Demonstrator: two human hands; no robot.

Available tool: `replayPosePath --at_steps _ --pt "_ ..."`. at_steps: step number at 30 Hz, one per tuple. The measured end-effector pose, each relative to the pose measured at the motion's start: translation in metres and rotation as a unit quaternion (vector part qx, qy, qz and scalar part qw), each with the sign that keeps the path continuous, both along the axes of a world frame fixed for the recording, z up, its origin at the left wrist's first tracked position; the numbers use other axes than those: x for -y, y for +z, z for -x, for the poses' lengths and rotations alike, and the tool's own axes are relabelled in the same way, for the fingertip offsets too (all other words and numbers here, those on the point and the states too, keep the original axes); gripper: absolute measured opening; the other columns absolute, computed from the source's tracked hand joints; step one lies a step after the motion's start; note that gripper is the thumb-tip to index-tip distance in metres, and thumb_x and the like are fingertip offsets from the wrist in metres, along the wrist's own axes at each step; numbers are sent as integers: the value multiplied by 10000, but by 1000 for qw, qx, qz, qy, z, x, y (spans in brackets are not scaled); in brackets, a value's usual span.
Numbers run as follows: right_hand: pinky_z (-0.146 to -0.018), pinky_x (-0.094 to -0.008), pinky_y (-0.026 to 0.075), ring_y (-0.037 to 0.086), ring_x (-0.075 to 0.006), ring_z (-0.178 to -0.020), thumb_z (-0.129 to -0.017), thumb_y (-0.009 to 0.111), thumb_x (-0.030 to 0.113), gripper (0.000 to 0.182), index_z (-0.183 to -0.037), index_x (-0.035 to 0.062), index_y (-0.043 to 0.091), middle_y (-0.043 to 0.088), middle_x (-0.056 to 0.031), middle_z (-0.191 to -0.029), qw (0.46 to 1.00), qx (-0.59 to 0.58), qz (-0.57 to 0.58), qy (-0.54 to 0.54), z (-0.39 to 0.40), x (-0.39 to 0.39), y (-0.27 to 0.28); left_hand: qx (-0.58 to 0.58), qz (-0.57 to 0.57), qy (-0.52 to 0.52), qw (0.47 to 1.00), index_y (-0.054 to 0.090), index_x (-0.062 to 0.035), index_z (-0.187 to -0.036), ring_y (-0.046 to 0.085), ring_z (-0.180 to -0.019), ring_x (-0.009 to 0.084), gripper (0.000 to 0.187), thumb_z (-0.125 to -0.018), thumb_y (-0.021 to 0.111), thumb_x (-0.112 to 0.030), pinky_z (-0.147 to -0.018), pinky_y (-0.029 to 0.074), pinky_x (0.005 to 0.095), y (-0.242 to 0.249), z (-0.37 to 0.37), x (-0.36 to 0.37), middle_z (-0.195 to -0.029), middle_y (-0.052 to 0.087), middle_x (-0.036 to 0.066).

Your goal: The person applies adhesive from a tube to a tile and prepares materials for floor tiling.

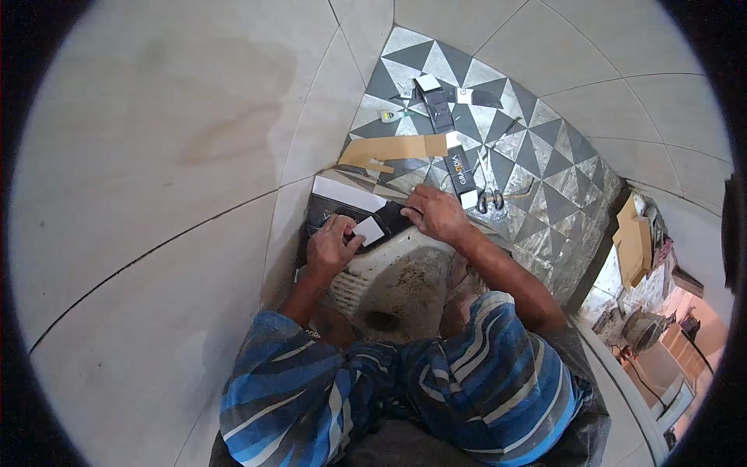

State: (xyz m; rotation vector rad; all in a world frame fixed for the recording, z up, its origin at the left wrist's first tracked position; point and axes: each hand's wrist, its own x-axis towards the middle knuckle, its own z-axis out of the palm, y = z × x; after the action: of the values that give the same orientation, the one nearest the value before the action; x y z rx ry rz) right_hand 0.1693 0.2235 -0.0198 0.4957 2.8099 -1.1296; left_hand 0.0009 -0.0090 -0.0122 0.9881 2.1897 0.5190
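Note:
Black printed cardboard (342, 208) with a white flap lies in front of me, against the wall and over the far end of a dirty squat toilet pan (397, 284). My left hand (331, 247) is closed on its near part, thumb beside a small white square (369, 230) on the black surface. At the other end, my right hand (437, 214) has its fingers bent together on the black cardboard's edge; the fingertips are partly hidden. Black-handled scissors (490, 201) rest on the floor to the right of that hand.
On the patterned tile floor (537, 226) lie a brown cardboard strip (397, 148), a black lettered box strip (459, 170), another black strip (437, 107) and a small glue bottle (391, 116). Pale walls close in on the left and back. Clutter with torn cardboard (632, 241) stands beyond the right-hand ledge.

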Motion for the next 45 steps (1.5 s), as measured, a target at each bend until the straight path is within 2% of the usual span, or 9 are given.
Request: replayPosePath --at_steps 6,9,13,15,22,30,32,39,45 --pt "-827 -491 544 668 -361 -981 -969 657 255 199 -994 60 687 669 -136 -1000 998 17 62 -12 -3 -9 -7 8 -32 8 999 652 -87 -1059 709 -807 294 344 -804 840 -221 -721 573 426 -2 0 2 -954 672 107" --pt "-801 -360 544 717 -246 -853 -992 648 160 146 -997 37 728 739 -130 -964 969 21 194 -150 -10 -23 -15 23 -37 11 999 654 -81 -1065 706 -767 289 349 -806 840 -222 -711 573 424 -2 0 2 -952 672 108" --pt "-796 -371 550 723 -269 -846 -980 681 204 171 -1011 42 726 739 -134 -956 967 67 198 -149 -15 -30 -12 23 -30 13 999 654 -86 -1069 707 -756 276 348 -810 837 -227 -699 573 420 0 0 1 -956 672 101" --pt "-863 -472 537 675 -384 -985 -978 659 379 325 -1075 73 712 689 -181 -1020 980 80 165 -73 -13 -24 3 18 -24 11 999 654 -88 -1071 708 -756 273 345 -813 834 -230 -696 573 419 -1 0 1 -957 672 98" --pt "-846 -469 535 655 -359 -1009 -900 759 320 294 -1032 67 688 640 -131 -1034 999 21 42 -25 -9 -4 3 18 -14 5 1000 656 -89 -1073 709 -836 271 336 -825 825 -240 -732 576 406 -1 1 2 -968 675 97" --pt "-854 -489 542 650 -350 -1021 -927 697 298 247 -1045 82 681 632 -137 -1025 1000 5 7 -17 -11 1 5 13 -21 8 1000 658 -79 -1071 703 -850 276 345 -810 833 -222 -744 574 412 -2 0 2 -967 675 100" --pt "-852 -492 540 650 -349 -1013 -926 695 293 241 -1038 81 675 627 -138 -1016 1000 9 -2 -8 -11 1 7 -7 -101 -10 995 638 -60 -1037 659 -661 237 347 -796 855 -181 -639 552 382 -9 1 5 -896 643 108" --pt "-884 -487 534 645 -356 -1025 -928 690 286 243 -1053 78 676 623 -132 -1027 1000 13 -26 10 -12 4 0 -12 -109 -14 994 623 -61 -1019 650 -627 234 348 -789 861 -168 -640 549 401 -8 0 5 -861 636 109" --pt "-915 -473 541 647 -358 -1053 -946 672 292 242 -1076 88 683 631 -136 -1059 998 37 -51 21 -13 8 -1 24 -28 9 999 652 -75 -1062 711 -776 279 347 -814 834 -237 -715 571 427 0 1 2 -981 681 108"
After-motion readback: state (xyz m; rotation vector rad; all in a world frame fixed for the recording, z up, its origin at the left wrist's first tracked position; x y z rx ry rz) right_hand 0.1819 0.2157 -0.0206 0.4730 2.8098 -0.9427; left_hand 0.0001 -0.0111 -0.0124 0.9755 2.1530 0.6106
